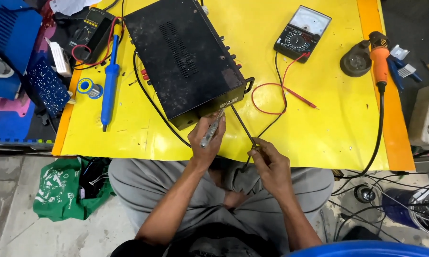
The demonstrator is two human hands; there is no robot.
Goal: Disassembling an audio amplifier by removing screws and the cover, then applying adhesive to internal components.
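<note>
On the yellow bench mat [319,119], far left, a blue desoldering pump [109,83] lies beside a small solder spool [88,88], with a digital multimeter [92,28] above them. Next comes the black amplifier case [186,57], set at an angle; at its near corner the left hand [205,140] is closed around a clear-handled screwdriver [210,131] whose tip touches the case edge. Just right of it the right hand [269,164] pinches a thin black probe [243,126] that reaches toward the same corner, while farther right lie an analog multimeter [301,33] with its red lead [281,95] and an orange-handled soldering iron [379,57].
</note>
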